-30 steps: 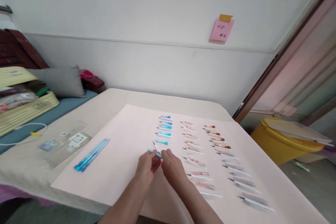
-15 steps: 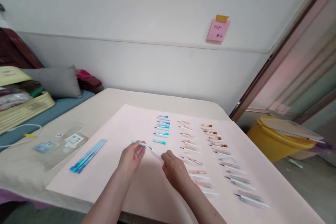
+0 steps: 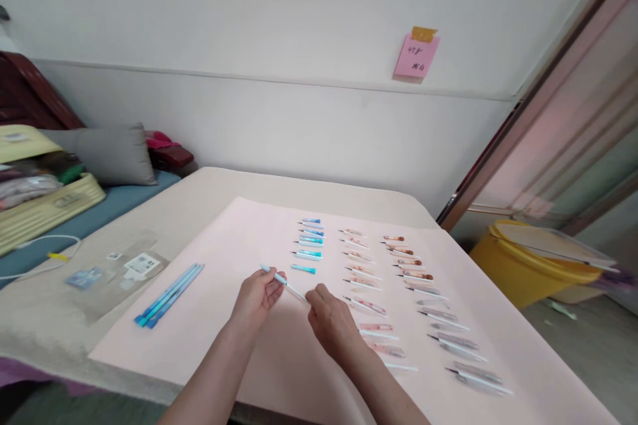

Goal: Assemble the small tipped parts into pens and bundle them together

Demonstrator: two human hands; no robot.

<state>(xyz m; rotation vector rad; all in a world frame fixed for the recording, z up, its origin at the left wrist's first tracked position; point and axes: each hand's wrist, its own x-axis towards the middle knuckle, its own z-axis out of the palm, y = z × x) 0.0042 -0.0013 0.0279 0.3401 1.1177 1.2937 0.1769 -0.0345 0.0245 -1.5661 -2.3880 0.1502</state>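
My left hand point(image 3: 253, 293) pinches a light blue pen barrel point(image 3: 269, 270) between thumb and fingers, above the pink sheet. My right hand point(image 3: 329, 313) grips the back of a thin white pen refill point(image 3: 298, 293). The refill's dark tip is out of sight, and its front end meets the barrel's open end in one line. Just beyond my hands lies a turquoise pen part point(image 3: 304, 269), the nearest of a column of blue pen parts and refills. To the left, several long blue pens point(image 3: 169, 297) lie side by side in a bundle.
The pink sheet point(image 3: 219, 239) covers much of the table. Columns of pink pen parts point(image 3: 369, 306), brown pen parts point(image 3: 417, 275) and grey pen parts point(image 3: 477, 372) with refills lie right. Clear plastic bags point(image 3: 130, 272) lie left. A yellow bin point(image 3: 528, 269) stands beyond the right edge.
The refill's tip, apart from the barrel before, has gone into its open end. My left hand has shifted slightly right and the barrel now tilts down towards my right hand.
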